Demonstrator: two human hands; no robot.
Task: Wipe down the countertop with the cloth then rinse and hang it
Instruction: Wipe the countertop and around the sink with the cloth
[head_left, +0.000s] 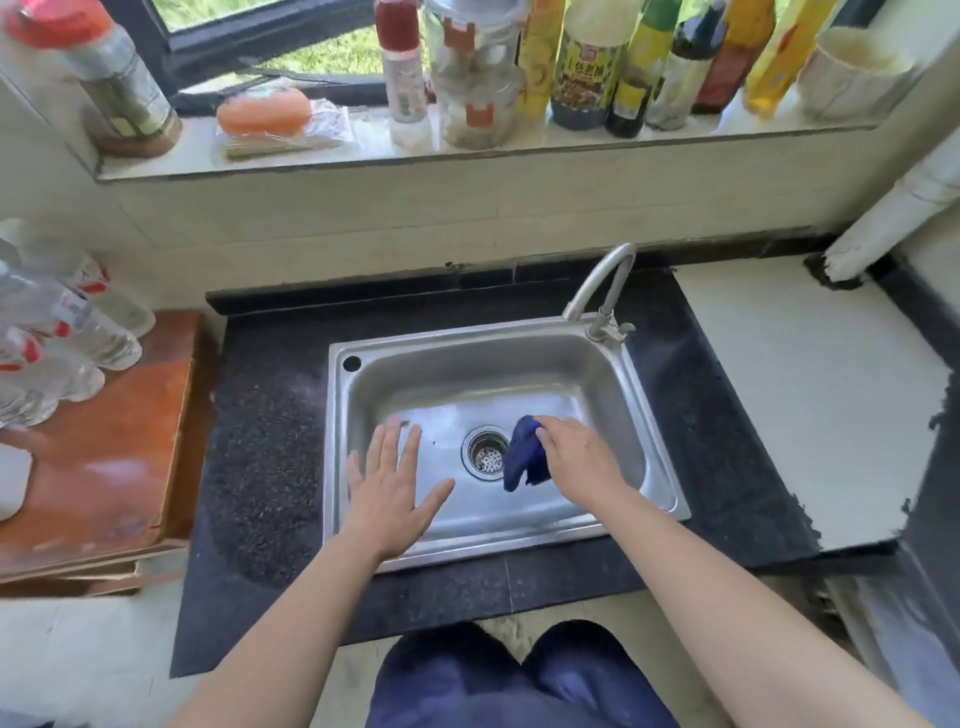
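Over the one sink, right hand grips one blue cloth; left hand spread flat.

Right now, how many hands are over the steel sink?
2. The left hand, fingers spread, is over the left of the stainless steel sink; the right hand grips the dark blue cloth beside the round drain.

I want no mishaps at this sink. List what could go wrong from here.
1. The right hand grips the blue cloth just beside the drain; a loose corner or wrung-out grit could block it.
2. The faucet spout sits toward the back right, not over the cloth, and no water shows; rinsing there may splash the dark countertop.
3. No hook or rail for hanging is in view.
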